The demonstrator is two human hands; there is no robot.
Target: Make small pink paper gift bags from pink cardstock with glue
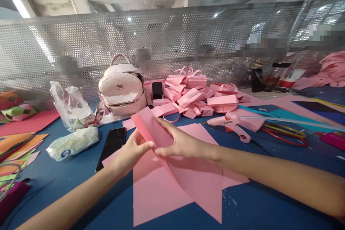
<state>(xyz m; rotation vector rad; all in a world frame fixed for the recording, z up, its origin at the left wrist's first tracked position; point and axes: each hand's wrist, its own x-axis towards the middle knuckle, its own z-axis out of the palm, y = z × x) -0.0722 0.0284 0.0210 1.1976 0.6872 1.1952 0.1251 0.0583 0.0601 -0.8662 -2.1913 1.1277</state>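
Observation:
Both my hands hold one pink paper sheet lifted off the blue table. My left hand pinches its lower edge with thumb and fingers. My right hand grips the sheet from the right, fingers laid across it. The sheet's lower part hangs down over more pink sheets lying flat under my hands. A black phone lies just left of my left hand.
A pile of folded pink paper bags sits behind, next to a white-pink backpack. A pink glue gun lies to the right near coloured rings. Plastic bags and a tissue pack lie left, with coloured paper. A perforated metal screen bounds the back.

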